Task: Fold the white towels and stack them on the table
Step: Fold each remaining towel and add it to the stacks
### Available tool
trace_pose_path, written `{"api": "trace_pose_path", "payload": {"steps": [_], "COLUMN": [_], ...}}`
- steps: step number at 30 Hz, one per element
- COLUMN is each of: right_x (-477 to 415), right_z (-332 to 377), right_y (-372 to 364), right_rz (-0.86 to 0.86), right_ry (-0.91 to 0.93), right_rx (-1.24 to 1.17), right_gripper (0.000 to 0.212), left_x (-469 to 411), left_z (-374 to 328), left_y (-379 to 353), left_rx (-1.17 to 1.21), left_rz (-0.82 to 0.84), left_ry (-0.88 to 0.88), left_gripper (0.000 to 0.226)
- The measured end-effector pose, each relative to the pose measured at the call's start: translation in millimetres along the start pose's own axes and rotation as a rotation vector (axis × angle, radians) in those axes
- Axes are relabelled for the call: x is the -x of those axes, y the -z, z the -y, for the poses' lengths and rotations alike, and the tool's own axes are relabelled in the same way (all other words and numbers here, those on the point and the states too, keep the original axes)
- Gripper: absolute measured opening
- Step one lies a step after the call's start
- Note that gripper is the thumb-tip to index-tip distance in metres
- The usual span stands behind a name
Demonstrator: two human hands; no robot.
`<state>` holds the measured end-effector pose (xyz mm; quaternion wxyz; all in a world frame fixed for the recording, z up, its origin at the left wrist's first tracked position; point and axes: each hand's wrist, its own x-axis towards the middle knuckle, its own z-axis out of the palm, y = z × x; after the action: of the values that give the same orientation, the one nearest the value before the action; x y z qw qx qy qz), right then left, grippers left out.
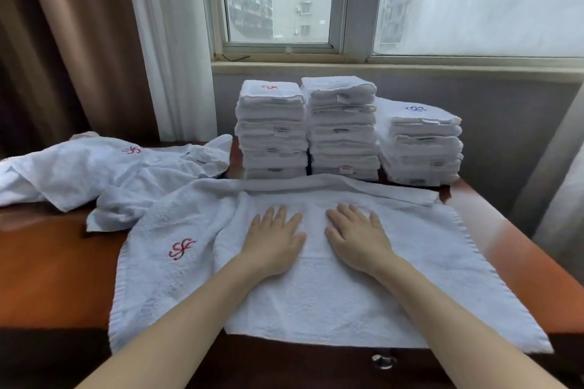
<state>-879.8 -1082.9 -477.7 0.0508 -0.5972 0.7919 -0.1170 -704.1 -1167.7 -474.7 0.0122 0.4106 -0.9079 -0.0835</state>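
A white towel (410, 262) with a red embroidered logo lies spread on the wooden table (53, 268) in front of me, one layer folded over its middle. My left hand (273, 240) and my right hand (358, 238) press flat on it side by side, fingers straight. Behind the towel stand three stacks of folded white towels: a left stack (271, 129), a taller middle stack (343, 126) and a lower right stack (420, 148). Unfolded white towels (104, 174) lie crumpled at the table's left.
A window with a sill (379, 68) runs behind the stacks, close to the table's far edge. Brown and white curtains (94, 41) hang at the left. A metal drawer knob (382, 361) sits below the table's front edge.
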Motion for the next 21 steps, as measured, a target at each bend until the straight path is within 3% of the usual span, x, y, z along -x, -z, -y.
{"api": "trace_pose_path", "payload": {"steps": [8,14,17,21], "right_x": [22.2,42.5,42.9,33.6], "right_z": [-33.1,-56.8,-70.5,-78.4], "right_y": [13.5,35.9,46.3,50.1], "right_rz": [-0.031,-0.204,-0.253,-0.150], "right_ry": [0.001,-0.020,-0.102,-0.081], "right_rx": [0.000,0.028,-0.047,0.054], "right_gripper": [0.052,0.033,0.032,0.037], "left_x": [6.7,4.9,-2.1,-13.5], "left_z": [-31.0,-24.5,-4.2,12.1], "left_y": [10.3,25.2,30.8,28.0], "left_rx": [0.008,0.241,0.195,0.013], "left_rz": [-0.164,-0.325,-0.396,-0.310], "left_ry": [-0.053,-0.077,-0.049,-0.002], "left_gripper": [0.048,0.021,0.020,0.031]}}
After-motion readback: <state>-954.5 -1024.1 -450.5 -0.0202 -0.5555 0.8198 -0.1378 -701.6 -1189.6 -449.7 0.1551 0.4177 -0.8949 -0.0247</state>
